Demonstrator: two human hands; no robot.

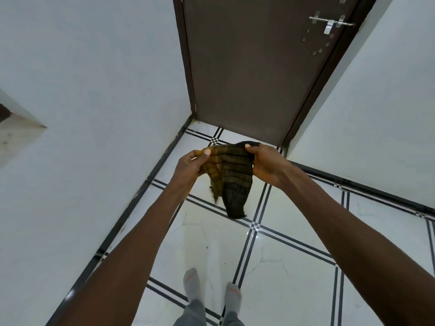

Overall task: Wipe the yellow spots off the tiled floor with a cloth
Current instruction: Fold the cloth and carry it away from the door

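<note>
A dark cloth (231, 182) with yellow-stained checks on its left side hangs in the air above the white tiled floor (282, 267). My left hand (193, 165) pinches its upper left corner, thumb on top. My right hand (266, 164) grips its upper right edge. The cloth droops between them, its lower end free. I see no yellow spots on the visible tiles.
A brown closed door (247, 67) with a metal latch (329, 22) stands ahead. White walls (94, 90) close in on the left and right, with dark skirting along the floor. My feet in grey socks (211, 290) stand on the tiles below.
</note>
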